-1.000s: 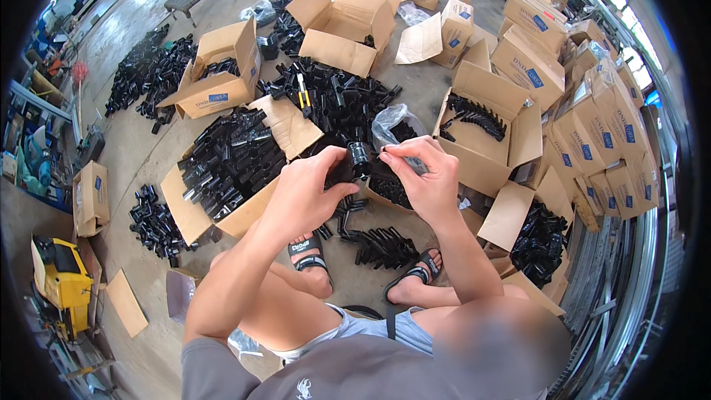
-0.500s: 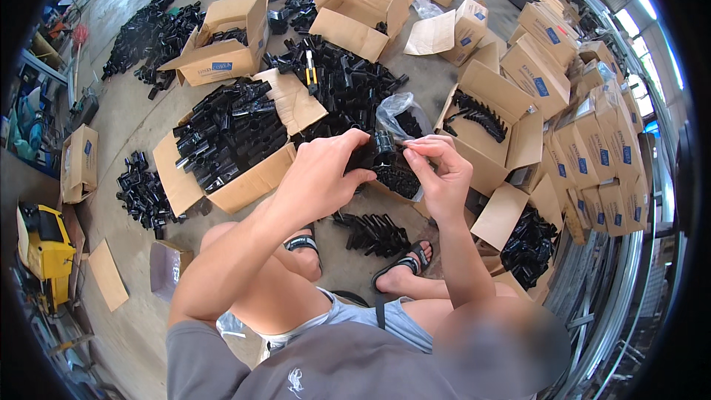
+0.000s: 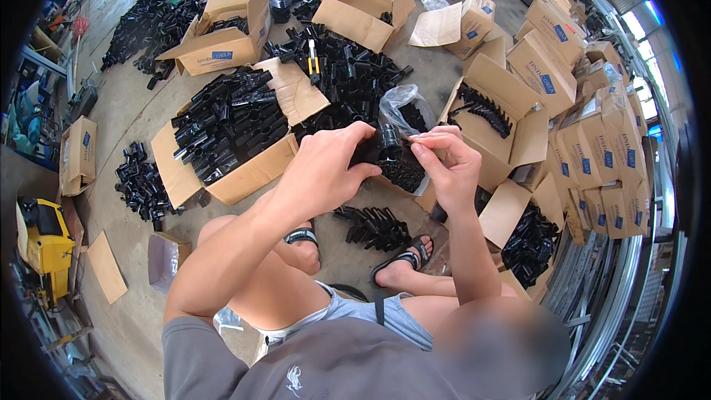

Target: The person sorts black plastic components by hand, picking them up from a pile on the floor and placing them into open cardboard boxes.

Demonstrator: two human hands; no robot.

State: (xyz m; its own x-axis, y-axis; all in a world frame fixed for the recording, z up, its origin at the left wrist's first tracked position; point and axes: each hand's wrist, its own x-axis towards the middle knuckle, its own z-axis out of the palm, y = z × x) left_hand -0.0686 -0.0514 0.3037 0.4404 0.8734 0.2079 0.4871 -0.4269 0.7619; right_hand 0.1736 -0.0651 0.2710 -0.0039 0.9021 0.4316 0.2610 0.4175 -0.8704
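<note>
Held up in front of me is a glossy black tube fitting (image 3: 389,142), its round end turned to the right. My left hand (image 3: 333,163) is closed around its left side, thumb and fingers on the dark body. At the round end, my right hand (image 3: 448,159) pinches with thumb and forefinger; whatever small piece sits between those fingertips is too small to name. Just below and behind the fitting lies an open box of small black pieces (image 3: 402,174), partly hidden by my hands. A clear plastic bag (image 3: 407,107) with black parts in it stands beyond them.
An open carton of black tubes (image 3: 237,130) stands at left, a carton with a row of black parts (image 3: 481,115) at right. A cutter with a yellow handle (image 3: 313,61) lies on the far pile. Black parts (image 3: 372,227) lie between my feet. Stacked cartons (image 3: 592,148) fill the right.
Both hands stay on the fitting and have shifted slightly to the right with it. The right-hand fingers have moved a little at its round end. My view has tilted slightly.
</note>
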